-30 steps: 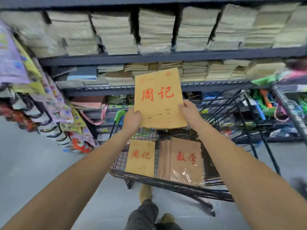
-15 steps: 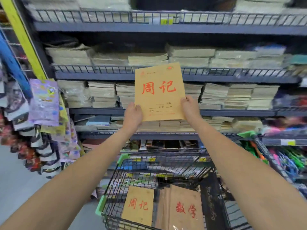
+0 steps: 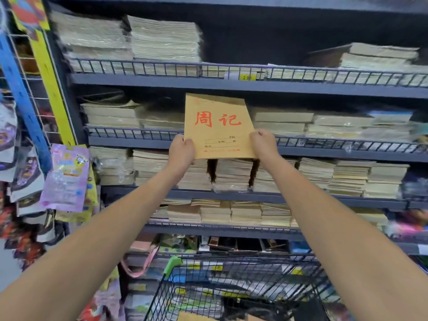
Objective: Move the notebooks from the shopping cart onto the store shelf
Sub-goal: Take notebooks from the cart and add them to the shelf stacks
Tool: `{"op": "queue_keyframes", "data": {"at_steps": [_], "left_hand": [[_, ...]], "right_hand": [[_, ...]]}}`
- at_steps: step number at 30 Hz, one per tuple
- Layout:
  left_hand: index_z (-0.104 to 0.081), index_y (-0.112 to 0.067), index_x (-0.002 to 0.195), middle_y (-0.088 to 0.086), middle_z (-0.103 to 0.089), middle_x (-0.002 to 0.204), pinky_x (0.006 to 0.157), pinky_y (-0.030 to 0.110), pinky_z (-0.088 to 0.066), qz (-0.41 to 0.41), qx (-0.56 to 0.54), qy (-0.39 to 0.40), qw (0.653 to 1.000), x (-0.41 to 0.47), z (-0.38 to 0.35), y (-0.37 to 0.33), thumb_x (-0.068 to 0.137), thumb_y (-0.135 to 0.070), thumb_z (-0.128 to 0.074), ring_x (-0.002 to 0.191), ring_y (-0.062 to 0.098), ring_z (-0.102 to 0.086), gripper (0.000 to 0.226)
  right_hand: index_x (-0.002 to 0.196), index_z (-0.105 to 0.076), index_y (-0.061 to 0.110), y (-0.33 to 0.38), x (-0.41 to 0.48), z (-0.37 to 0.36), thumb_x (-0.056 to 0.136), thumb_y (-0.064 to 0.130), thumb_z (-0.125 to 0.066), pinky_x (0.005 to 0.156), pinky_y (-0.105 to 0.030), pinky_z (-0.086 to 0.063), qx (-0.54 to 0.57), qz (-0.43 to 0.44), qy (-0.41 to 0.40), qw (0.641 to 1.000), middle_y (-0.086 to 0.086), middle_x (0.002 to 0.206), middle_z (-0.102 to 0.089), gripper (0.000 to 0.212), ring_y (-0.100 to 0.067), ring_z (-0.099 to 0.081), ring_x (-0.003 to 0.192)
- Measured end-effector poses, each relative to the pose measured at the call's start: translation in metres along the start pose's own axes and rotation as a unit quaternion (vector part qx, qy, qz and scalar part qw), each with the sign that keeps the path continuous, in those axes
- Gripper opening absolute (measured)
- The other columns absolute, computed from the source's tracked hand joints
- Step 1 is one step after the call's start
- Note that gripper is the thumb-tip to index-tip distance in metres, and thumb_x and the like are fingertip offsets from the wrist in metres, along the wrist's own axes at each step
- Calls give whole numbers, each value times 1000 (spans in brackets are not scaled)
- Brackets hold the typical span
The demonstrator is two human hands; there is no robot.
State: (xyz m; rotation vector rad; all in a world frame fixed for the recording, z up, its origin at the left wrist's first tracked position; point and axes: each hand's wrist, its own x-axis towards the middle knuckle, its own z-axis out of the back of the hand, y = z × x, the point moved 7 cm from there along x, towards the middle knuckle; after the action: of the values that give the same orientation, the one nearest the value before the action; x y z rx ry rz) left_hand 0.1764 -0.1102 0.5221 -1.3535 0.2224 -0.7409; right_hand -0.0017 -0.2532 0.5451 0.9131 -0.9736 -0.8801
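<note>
Notebook (image 3: 217, 126) higher, nearer shelf (image 3: 129, 142)

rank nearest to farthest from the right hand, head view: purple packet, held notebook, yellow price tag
1. notebook: gripped by the right hand at its lower right edge.
2. yellow price tag: on the shelf rail above.
3. purple packet: hanging far left.

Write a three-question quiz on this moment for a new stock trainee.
1. True or false: the left hand and right hand both grip the brown notebook.
2. The notebook's large characters are: A red, B blue, C black.
3. Fill in: the shopping cart has a ___ plastic corner.
Key: 1 true; 2 A; 3 green.
</note>
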Motion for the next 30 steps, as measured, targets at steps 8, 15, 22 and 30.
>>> {"op": "queue_keyframes", "data": {"at_steps": [8, 15, 22, 30], "left_hand": [[-44, -7, 114, 7, -55, 108, 40, 17, -39, 34, -59, -26, 997, 76, 0, -5, 101, -19, -29, 69, 12, -51, 23], [-47, -11, 111, 6, -59, 100, 48, 18, -45, 43, -129, -25, 990, 137, -22, -11, 101, -21, -35, 69, 11, -57, 19], [-44, -10, 128, 4, -58, 101, 62, 17, -49, -17, -109, 1, 994, 170, -44, -40, 98, -19, -48, 71, 8, -59, 32], [-44, -6, 131, 11, -63, 94, 87, 41, -52, -125, 141, 53, 981, 180, -50, -11, 97, -44, -40, 92, 26, -62, 51]], "right_hand": [[106, -59, 15, 28, 45, -37, 96, 12, -45, 53, -13, -44, 45, 73, 25, 996, 1, 109, -57, 18, -9, -56, 86], [99, -62, 16, 32, 91, -38, 90, 18, -59, 83, -21, -38, -109, 160, -57, 979, 4, 104, -43, 10, -15, -42, 110], [110, -59, 10, 22, 127, -37, 92, 21, -56, 88, -24, -36, -154, 172, -152, 961, -6, 111, -53, 21, -20, -40, 116], [122, -55, 9, 19, 120, -52, 96, 44, -44, 93, -32, -39, -373, 202, -157, 892, -8, 117, -59, 45, -23, -40, 118]]}}
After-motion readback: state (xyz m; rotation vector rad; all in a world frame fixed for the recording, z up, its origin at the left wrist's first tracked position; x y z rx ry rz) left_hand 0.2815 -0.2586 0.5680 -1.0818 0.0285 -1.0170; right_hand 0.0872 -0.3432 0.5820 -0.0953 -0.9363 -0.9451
